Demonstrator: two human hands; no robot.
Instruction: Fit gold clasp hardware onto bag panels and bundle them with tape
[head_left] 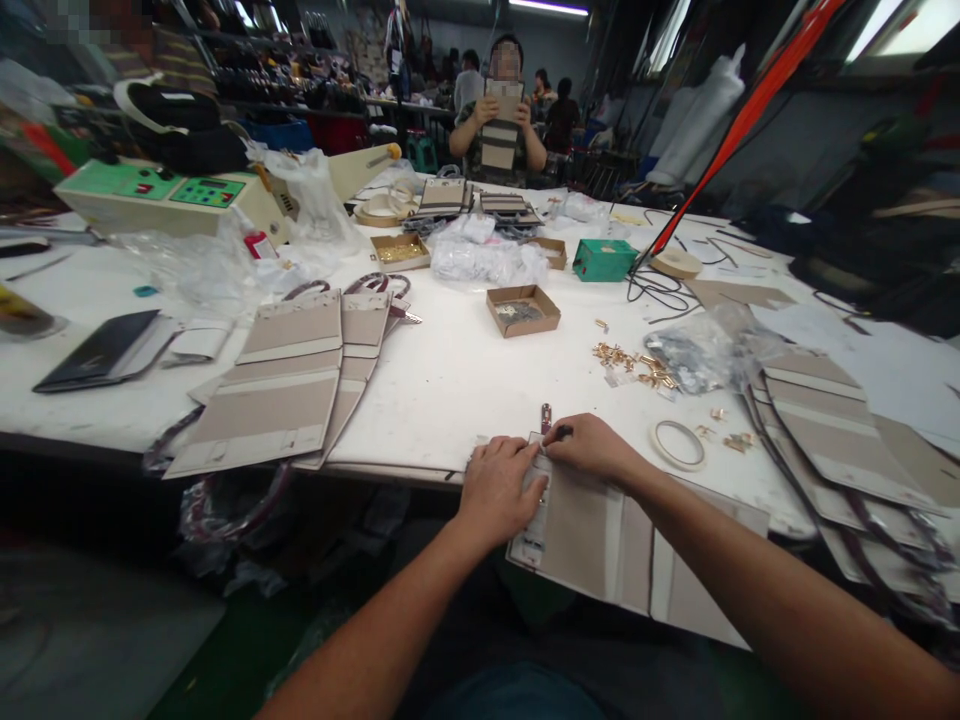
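Note:
A beige bag panel (pixel 581 540) with pale strips lies at the table's near edge and hangs partly over it. My left hand (pixel 499 490) is closed on the panel's left end, its fingers on top and its thumb along the strip. Close beside it, my right hand (pixel 589 445) pinches a small dark object (pixel 562 432) over the panel's upper left corner; its full shape is hidden by the fingers. A short dark red tab with metal dots (pixel 546 415) sticks out past that corner. My right forearm covers part of the panel.
Stacked bag panels with wrapped handles lie left (pixel 292 380) and right (pixel 817 410). Gold-coloured metal pieces (pixel 637 365), a tape roll (pixel 679 444), a cardboard box (pixel 523 312) and a green box (pixel 604 260) sit beyond my hands. Across the table a person holds up a panel (pixel 501 130).

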